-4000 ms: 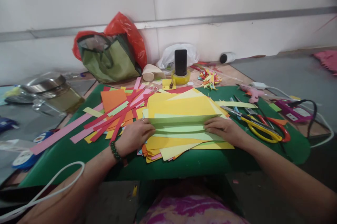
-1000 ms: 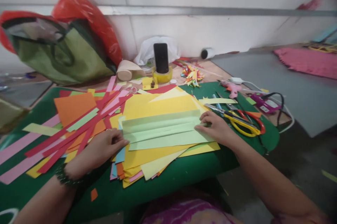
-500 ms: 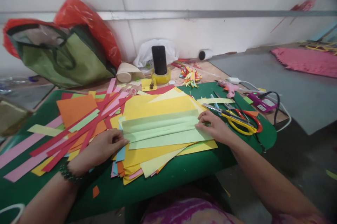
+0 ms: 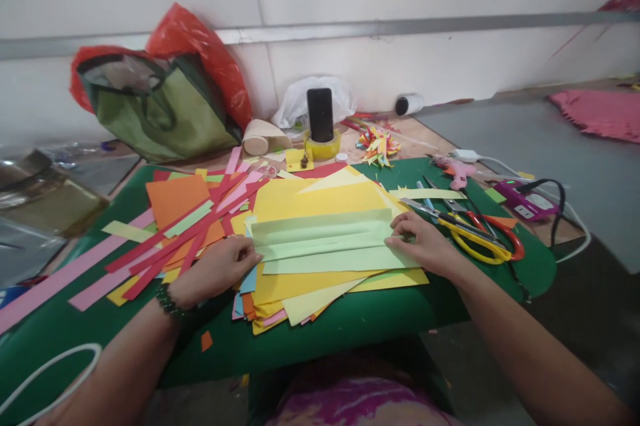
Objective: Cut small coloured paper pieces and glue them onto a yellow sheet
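So the big thing here is the counter (image 4: 360,326), wrapped in green, and both hands are working in the middle of it. Way beyond the left fingers (image 4: 249,254), against the wall, sits an olive green bag (image 4: 160,116) with a red plastic bag (image 4: 200,46) behind it.

Under and between both sets of fingers there's a messy stack of yellow sheets (image 4: 320,203). On top of that lies a pale green sheet (image 4: 325,245), folded lengthwise into long creases and stretching from one hand to the other.

The left hand (image 4: 215,271) has its fingers curled together against the left end of that sheet. I honestly can't tell if they pinch it or just press on it. The right hand (image 4: 425,244) has its fingers (image 4: 400,234) closed on the right end, right at the crease.

Just outside the left fingers are a bunch of red strips (image 4: 195,233) crossing an orange sheet (image 4: 180,203). Just outside the right fingers lie yellow-handled scissors (image 4: 480,244), close but not touching. Straight ahead of the fingers, near the wall, a black phone (image 4: 320,114) stands upright in a yellow tape roll (image 4: 325,146).
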Tool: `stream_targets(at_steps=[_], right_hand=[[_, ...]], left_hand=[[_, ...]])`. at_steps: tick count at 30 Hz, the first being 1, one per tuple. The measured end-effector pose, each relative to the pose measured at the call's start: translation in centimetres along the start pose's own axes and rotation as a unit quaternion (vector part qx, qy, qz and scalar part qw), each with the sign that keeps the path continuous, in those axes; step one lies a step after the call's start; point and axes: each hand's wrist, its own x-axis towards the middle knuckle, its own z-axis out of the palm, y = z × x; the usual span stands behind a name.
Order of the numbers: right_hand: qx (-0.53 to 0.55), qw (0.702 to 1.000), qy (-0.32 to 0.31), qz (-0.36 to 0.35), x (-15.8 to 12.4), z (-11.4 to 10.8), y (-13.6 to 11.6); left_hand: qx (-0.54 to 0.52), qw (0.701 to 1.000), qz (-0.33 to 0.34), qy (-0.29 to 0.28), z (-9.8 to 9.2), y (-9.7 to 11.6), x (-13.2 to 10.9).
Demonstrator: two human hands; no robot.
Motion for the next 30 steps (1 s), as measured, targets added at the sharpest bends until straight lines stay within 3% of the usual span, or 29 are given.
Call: stream_targets(at_steps=[8, 14, 16, 18, 20, 22, 24, 27, 30], right_hand=[[-0.016, 0.999, -0.004, -0.051, -0.2, -0.2, 0.5], [-0.015, 1.000, 0.003, -0.026, -0.7, -0.2, 0.9], [-0.004, 1.000, 0.002, -0.029, -0.7, -0.2, 1.1], [-0.004, 0.999, 0.003, -0.038, -0.7, -0.2, 1.3], [-0.017, 0.999, 0.001, -0.046, -0.7, -0.1, 1.4], [-0.039, 0.998, -0.002, -0.055, -0.8, -0.1, 1.3], [-0.064, 0.996, -0.002, -0.068, -0.9, -0.1, 1.2], [-0.120, 0.988, 0.013, -0.099, -1.2, 0.2, 1.0], [-0.236, 0.956, 0.025, -0.173, -1.3, 0.4, 0.3]], left_hand=[[0.020, 1.000, -0.011, 0.008, -0.3, 0.8, -0.4], [0.030, 0.999, -0.014, 0.014, 0.4, -0.4, -0.2], [0.046, 0.998, -0.016, 0.049, 0.6, -0.6, -0.3], [0.083, 0.990, 0.031, 0.109, 0.9, -0.6, -0.4], [0.141, 0.973, 0.131, 0.129, 1.1, -0.3, -0.5], [0.210, 0.947, 0.224, 0.089, 1.1, 0.2, -0.5], [0.266, 0.923, 0.274, 0.046, 1.1, 0.9, -0.7], [0.306, 0.902, 0.303, 0.024, 1.0, 2.3, -0.8], [0.299, 0.900, 0.317, -0.016, 0.9, 3.9, -0.8]])
